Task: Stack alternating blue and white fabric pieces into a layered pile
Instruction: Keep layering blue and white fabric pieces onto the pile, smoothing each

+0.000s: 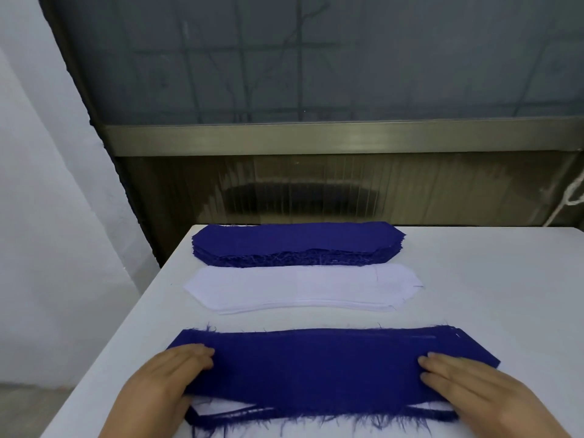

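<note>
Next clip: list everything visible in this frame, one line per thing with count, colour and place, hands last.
blue fabric stack: one pile, dark blue, far end of the table, frayed front edge.
white fabric stack: one pile, white, middle of the table, just in front of the blue stack.
layered pile: one, blue piece on top with white showing beneath at the near edge, nearest the person.
table: one, white, carrying all three piles.
window: one, grey frosted glass with a metal sill, behind the table.
wall: white, on the left.
left hand: one, fingers flat on the layered pile's left end.
right hand: one, fingers flat on its right end.
</note>
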Available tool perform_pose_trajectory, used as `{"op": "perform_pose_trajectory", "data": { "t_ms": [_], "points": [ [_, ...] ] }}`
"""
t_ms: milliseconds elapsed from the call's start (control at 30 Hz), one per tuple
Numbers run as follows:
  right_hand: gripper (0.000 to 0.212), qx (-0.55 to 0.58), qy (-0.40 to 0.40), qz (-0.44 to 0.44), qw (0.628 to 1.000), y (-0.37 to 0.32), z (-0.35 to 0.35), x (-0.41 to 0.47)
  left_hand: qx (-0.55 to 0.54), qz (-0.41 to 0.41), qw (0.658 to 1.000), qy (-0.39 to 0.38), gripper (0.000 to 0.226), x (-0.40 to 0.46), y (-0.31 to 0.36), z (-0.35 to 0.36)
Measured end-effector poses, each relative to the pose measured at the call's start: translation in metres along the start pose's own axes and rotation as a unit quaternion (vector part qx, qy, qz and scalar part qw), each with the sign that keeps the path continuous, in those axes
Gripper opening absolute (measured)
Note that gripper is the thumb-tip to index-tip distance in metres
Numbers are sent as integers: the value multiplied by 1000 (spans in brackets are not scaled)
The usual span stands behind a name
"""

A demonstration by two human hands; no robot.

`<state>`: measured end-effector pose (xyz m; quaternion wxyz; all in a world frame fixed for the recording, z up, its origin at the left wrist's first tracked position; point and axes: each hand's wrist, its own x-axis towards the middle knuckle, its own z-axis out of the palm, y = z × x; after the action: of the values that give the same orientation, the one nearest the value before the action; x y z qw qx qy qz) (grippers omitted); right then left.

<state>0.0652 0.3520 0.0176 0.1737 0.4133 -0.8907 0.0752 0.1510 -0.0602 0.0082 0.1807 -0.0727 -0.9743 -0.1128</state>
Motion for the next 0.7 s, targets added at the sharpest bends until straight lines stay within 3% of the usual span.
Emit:
{"op": "perform_pose_trajectory", "data": {
  "t_ms": [133, 267, 500, 633, 700],
  "points": [
    [63, -29, -18, -10, 999, 1, -4, 1, -38, -19, 999, -19, 33, 0, 7, -7],
    [62, -57, -1, -31, 998, 9, -2, -2, -40, 3, 999, -5, 47, -2, 7, -6],
    [63, -80, -28, -58, 995, 14, -3, -2, -36, 25, 999, -26, 49, -5, -4, -4],
    [43, -66, -36, -58, 995, 22, 1, -7, -24, 47, 997, -57, 49, -8, -15, -2],
    [43, -59, -44, -59, 995, 24, 2, -8, -17, 62, 995, -71, 50, -7, -19, -1]
  ]
}}
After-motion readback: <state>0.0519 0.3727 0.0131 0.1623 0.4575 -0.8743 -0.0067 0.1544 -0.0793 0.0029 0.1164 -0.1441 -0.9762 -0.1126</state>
